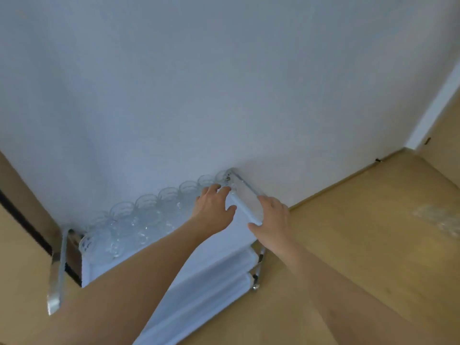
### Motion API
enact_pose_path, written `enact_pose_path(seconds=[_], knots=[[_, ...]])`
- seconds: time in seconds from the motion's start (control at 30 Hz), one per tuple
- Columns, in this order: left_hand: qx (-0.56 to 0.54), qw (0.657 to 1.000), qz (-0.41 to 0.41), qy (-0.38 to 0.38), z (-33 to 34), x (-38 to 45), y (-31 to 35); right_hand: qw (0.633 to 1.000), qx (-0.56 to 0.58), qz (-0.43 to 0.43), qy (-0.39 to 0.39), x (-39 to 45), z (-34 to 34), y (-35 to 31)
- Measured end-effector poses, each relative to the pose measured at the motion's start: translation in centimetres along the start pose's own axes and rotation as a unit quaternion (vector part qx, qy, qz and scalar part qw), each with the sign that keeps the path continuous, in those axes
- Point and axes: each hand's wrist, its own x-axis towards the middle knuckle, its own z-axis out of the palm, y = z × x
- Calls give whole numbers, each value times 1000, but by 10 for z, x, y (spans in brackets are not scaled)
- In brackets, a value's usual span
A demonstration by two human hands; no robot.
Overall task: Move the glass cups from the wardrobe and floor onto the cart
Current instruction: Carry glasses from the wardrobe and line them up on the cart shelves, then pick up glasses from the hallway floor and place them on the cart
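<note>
Both arms reach out, left hand (214,204) and right hand (271,221) open over the cart (246,195) by the glass cups (146,207), so more cups likely come next.

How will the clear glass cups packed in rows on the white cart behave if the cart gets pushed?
The clear glass cups stand rim to rim along the wall side of the white cart, so they would probably clink and may chip. Smooth glass on a smooth top likely slides. Close packing probably keeps them from tipping, though the near row has open space to shift into.
</note>
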Motion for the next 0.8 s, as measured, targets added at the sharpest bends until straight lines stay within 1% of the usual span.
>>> enact_pose_path(seconds=[0.1, 0.2, 0.3, 0.37, 0.47, 0.6, 0.8], knots=[[-11, 997, 82, -10, 2, 15, 36, 997, 11, 55, 54, -24, -28, 16], [-38, 988, 151, -20, 7, 24, 82, 986, -11, 122, 111, -50, -56, 36], [-50, 975, 212, -38, 12, 21, 129, 972, -70, 174, 139, -76, -80, 57], [-57, 968, 242, -45, 16, 19, 157, 963, -84, 204, 154, -90, -94, 70], [-56, 958, 277, -48, 22, 21, 193, 954, -83, 226, 178, -103, -113, 92], [-49, 950, 301, -70, 36, 31, 236, 942, -76, 247, 213, -111, -141, 127], [-57, 941, 324, -84, 66, 58, 315, 930, -75, 273, 233, -109, -181, 196]])
